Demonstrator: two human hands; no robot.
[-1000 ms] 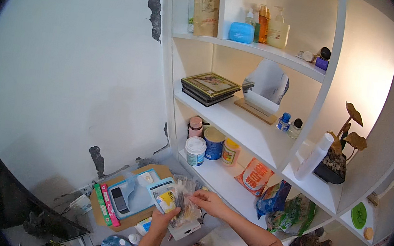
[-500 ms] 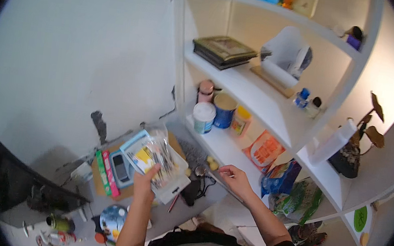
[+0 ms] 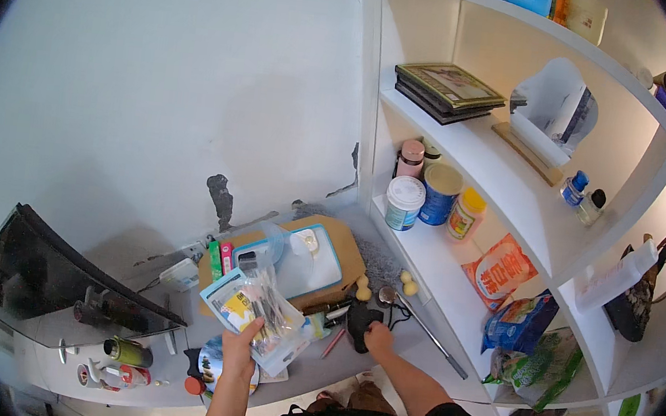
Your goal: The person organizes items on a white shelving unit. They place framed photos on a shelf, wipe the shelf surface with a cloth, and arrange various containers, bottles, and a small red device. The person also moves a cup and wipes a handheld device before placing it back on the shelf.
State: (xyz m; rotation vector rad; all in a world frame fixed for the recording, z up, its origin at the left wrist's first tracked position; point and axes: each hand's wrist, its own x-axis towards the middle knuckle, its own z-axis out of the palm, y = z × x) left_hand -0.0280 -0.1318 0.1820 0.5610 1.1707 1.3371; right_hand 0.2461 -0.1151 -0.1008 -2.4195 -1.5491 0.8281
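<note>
My left hand [image 3: 238,349] grips a clear plastic packet [image 3: 269,315] by its near edge. Thin sticks and a yellow-and-white printed card show through the packet. My right hand [image 3: 378,339] reaches down to the desk, its curled fingers on a small black pouch [image 3: 364,323]; the fingertips are partly hidden. Left of the pouch lie dark pens [image 3: 328,313] and a red pencil [image 3: 332,344]. Behind the packet, a white tray with a blue rim [image 3: 332,266] rests on a piece of cardboard [image 3: 353,247].
A metal rod with a round head [image 3: 437,341] and yellow double-ball pieces [image 3: 408,282] lie right of the pouch. White shelving [image 3: 468,157] with jars and bags rises at the right. At the left stand a dark monitor [image 3: 73,286] and a green cup [image 3: 127,351].
My right hand has moved from beside the shelf down and left onto the black pouch. My left hand still holds the packet. The view has shifted, and more of the tray shows.
</note>
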